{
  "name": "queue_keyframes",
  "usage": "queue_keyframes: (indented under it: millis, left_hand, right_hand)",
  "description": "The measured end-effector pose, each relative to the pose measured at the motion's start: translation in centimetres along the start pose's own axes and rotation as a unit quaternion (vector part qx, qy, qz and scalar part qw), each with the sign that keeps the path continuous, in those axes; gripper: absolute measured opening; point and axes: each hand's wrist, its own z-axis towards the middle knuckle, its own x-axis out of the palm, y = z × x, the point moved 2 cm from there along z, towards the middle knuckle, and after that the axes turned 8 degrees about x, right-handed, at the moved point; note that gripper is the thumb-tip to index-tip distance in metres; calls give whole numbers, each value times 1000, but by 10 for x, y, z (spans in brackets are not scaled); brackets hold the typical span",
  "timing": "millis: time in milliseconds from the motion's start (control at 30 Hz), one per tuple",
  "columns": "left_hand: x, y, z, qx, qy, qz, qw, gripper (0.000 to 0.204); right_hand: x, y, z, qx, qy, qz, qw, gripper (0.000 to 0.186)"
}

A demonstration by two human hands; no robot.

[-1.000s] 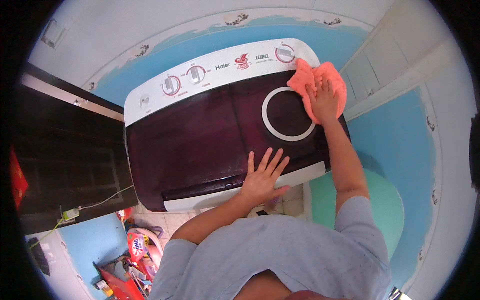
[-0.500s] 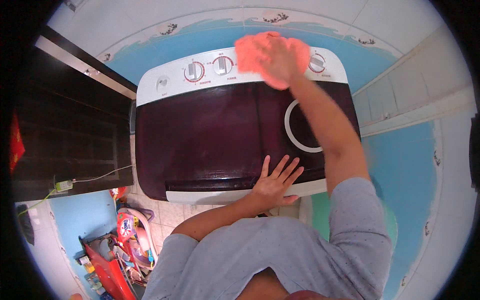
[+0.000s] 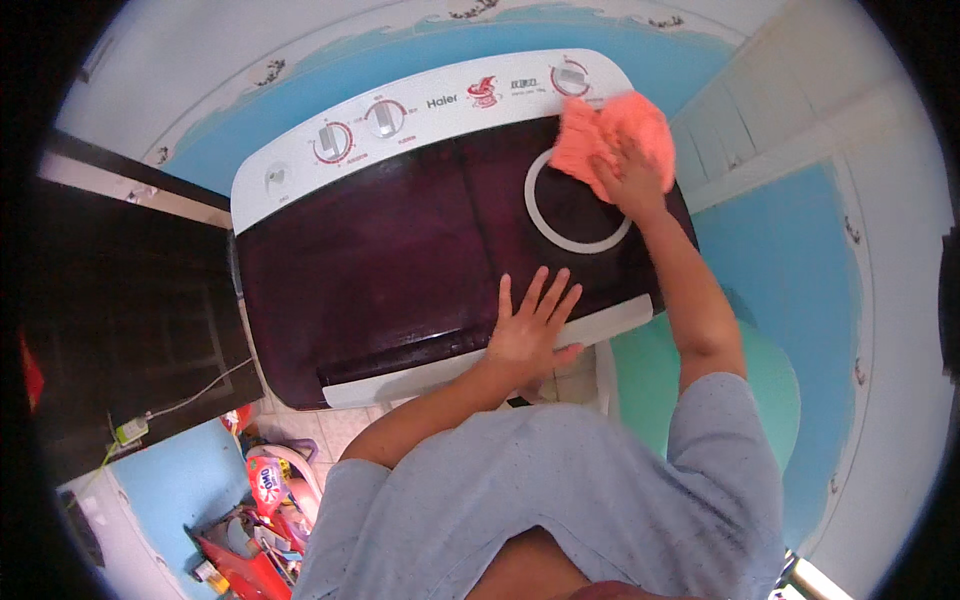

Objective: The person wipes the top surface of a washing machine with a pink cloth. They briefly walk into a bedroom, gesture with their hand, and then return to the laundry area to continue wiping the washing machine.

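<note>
A twin-tub washing machine [image 3: 360, 255] stands before me, with dark maroon lids and a white control panel [image 3: 410, 135] along its far side. My right hand [image 3: 632, 182] presses a fluffy coral-orange cloth [image 3: 640, 125] onto the machine's far right corner, its fingers curved over the fabric. The cloth overlaps the panel's edge and part of the white ring [image 3: 538, 215] on the right lid. Flat on the near edge of the lid rests my left hand [image 3: 525, 335], fingers spread and holding nothing.
A blue-tiled wall [image 3: 790, 250] rises to the right, with a green rounded tub [image 3: 700, 395] below it. On the left are a dark wooden door [image 3: 130, 310] and a cable with a green-white plug [image 3: 132, 430]. A red container [image 3: 245, 565] and detergent packs crowd the lower left.
My right hand has drawn the cloth from the control panel rightward and nearer, onto the right lid's corner, uncovering the panel's middle. The view has shifted; my left hand stays on the near edge.
</note>
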Motion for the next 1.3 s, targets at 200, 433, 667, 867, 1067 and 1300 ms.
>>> queue_keyframes:
  millis: [200, 433, 667, 867, 1067, 1300]
  left_hand:
    - [-2, -1, 1, -2, 3, -4, 1000, 88]
    - [-5, -1, 2, -28, 2, 15, 999, 104]
    - [0, 0, -2, -19, -36, 1, 999, 110]
    - [-4, 0, 2, -25, -6, 23, 999, 113]
    - [-33, 21, -32, -84, 110, 36, 990, 128]
    - [-24, 37, -63, -16, -38, 3, 999, 124]
  right_hand:
    - [-45, -11, -147, 51, 15, 43, 998, 55]
    - [-50, 43, -169, -104, 30, -21, 994, 65]
    - [-57, 6, -180, 62, -68, -97, 991, 61]
    - [-52, 96, -236, 22, 22, 45, 999, 46]
    - [-69, 61, -197, -36, 49, 45, 997, 39]
    - [-47, 106, -212, -1, 59, 77, 995, 39]
